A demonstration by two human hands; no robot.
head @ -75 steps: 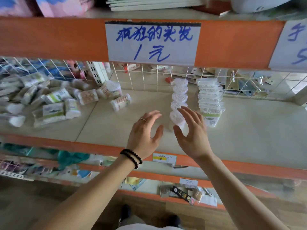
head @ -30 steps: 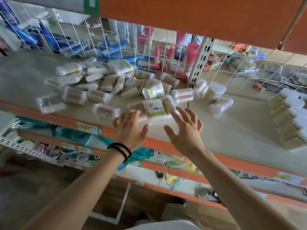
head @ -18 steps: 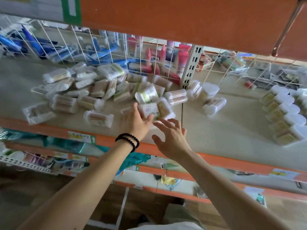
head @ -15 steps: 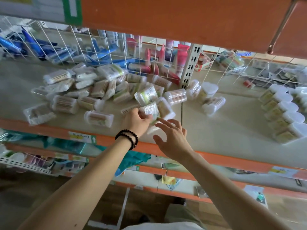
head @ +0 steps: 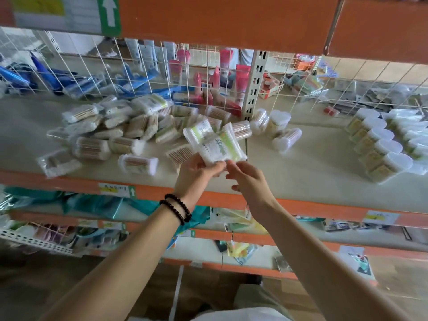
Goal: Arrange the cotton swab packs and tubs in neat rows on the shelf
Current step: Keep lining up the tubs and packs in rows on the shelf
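Nearest the camera, two bare forearms are stretched toward the shelf (head: 301,163), a double black bead bracelet (head: 177,208) being worn on the left wrist. The left hand (head: 196,173) is curled around the lower end of a cotton swab pack (head: 220,150) with a green label, which is held up just above the shelf's front part; a second, similar pack (head: 199,133) is fanned out behind it in the same grip. The right hand (head: 249,179) is placed just beside the left, its fingers loosely extended with the fingertips at the pack's lower corner; whether the pack is pinched by them cannot be told.

Beyond the hands, a loose heap of swab packs and tubs (head: 120,128) is spread over the left part of the shelf, one tub (head: 138,163) lying on its side near the orange front edge. Further right, a few heart-lidded tubs (head: 278,126) are grouped by the upright post, and well apart, at the far right, a neat row of tubs (head: 379,147) is lined up. Behind all of it, a white wire grid (head: 162,72) is seen, with blue and pink tubes beyond.
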